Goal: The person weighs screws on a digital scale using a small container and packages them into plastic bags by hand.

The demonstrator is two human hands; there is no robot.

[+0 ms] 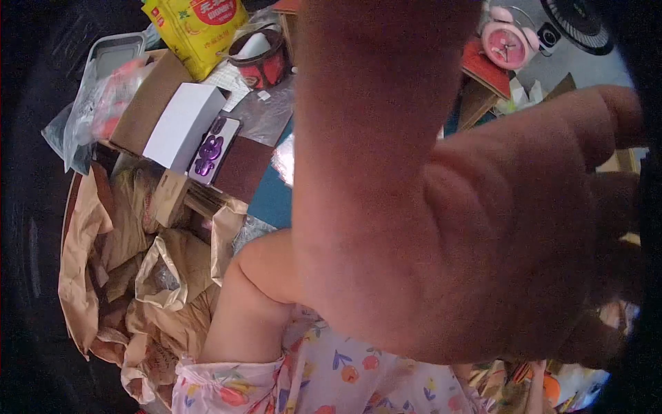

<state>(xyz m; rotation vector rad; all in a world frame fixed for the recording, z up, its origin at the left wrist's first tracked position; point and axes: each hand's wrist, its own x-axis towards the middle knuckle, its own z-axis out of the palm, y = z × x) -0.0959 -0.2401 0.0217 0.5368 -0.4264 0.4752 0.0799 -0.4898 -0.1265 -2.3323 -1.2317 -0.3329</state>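
Note:
My left hand (pixel 483 241) is held up very close to the camera and fills the middle and right of the view. Its palm faces me, the thumb points up, and the fingers stretch apart to the right, dim at the edge. Nothing is seen in it. Its bent arm (pixel 248 310) rises from a floral sleeve (pixel 231 386). Much of the table behind is hidden by this hand. My right hand does not show.
On the left are a white box (pixel 183 124), a phone with a purple figure on its case (pixel 212 152), a yellow bag (pixel 193 31) and a dark red-patterned container (pixel 262 65). Crumpled brown paper (pixel 152 324) lies below. A pink alarm clock (pixel 507 45) stands by a fan (pixel 579 24).

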